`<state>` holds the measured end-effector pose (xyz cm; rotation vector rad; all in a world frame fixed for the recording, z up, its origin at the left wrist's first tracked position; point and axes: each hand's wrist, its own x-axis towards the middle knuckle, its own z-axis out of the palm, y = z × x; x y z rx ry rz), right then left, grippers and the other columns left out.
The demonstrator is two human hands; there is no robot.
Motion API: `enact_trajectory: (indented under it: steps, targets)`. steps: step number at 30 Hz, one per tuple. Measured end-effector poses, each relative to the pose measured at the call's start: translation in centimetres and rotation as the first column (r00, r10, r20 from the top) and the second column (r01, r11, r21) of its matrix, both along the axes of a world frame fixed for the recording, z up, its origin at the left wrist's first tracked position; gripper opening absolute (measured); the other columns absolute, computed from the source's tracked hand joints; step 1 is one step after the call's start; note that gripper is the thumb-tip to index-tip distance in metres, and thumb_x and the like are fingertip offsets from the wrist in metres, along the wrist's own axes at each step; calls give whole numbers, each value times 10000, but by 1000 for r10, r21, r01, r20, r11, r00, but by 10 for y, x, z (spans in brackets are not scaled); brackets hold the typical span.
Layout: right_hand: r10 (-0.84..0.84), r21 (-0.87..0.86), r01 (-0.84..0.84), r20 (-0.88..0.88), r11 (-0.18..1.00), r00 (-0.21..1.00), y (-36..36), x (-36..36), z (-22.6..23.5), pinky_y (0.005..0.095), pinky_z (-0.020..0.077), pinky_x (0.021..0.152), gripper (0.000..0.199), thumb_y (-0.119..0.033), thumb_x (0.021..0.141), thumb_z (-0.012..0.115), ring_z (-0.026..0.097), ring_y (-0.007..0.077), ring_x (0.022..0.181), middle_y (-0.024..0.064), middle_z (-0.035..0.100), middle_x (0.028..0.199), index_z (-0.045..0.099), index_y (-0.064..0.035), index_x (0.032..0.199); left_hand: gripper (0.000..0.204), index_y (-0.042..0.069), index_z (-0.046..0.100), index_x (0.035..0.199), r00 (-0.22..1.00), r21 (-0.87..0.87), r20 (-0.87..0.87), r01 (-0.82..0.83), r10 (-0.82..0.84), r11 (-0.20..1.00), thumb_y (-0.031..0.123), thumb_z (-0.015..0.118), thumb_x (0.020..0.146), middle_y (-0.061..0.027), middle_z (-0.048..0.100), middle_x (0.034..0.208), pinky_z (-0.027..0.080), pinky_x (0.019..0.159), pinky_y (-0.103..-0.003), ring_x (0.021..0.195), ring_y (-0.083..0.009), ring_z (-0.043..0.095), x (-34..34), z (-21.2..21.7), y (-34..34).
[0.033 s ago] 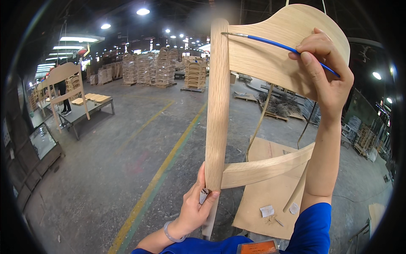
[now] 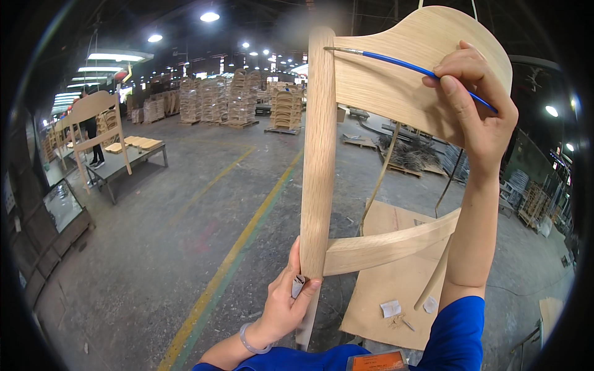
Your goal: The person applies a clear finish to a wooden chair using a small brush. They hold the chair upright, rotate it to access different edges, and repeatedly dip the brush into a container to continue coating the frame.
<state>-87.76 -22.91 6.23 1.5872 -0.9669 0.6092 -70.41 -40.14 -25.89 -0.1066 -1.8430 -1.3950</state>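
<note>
Unmoved, right hand [image 2: 479, 108] holds brush [image 2: 402, 63] on chair back [image 2: 396, 86].

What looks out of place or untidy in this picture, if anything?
Small scraps of paper and bits of debris lie loose on the cardboard sheet on the floor. Otherwise nothing stands out: the left hand grips the chair frame at its post, and the right hand holds a thin blue brush against the backrest.

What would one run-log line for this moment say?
left hand: grips chair frame post | right hand: holds blue brush, tip at backrest joint
</note>
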Motion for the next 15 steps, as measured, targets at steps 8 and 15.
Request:
enact_trajectory:
  steps: [8,15]
  targets:
    - [13,-17,-14,-22,1000,1000,-10,-11,6,467,414,1196,56,-37,963,744,709,156,891,56,782,874,786,-7,984,780,-47,141,1723,998,-149,-35,-51,47,988,135,590,1112,-220,708,1364,610,946,-392,1075,-258,773,-14,-1,-16]
    - [38,5,-38,-26,999,999,-14,-16,7,425,473,1117,62,-9,962,729,716,159,866,82,776,890,778,24,980,782,-65,136,1716,997,-174,-39,-67,61,982,146,589,1115,-232,709,1362,614,932,-392,1062,-262,778,-16,-2,-24]
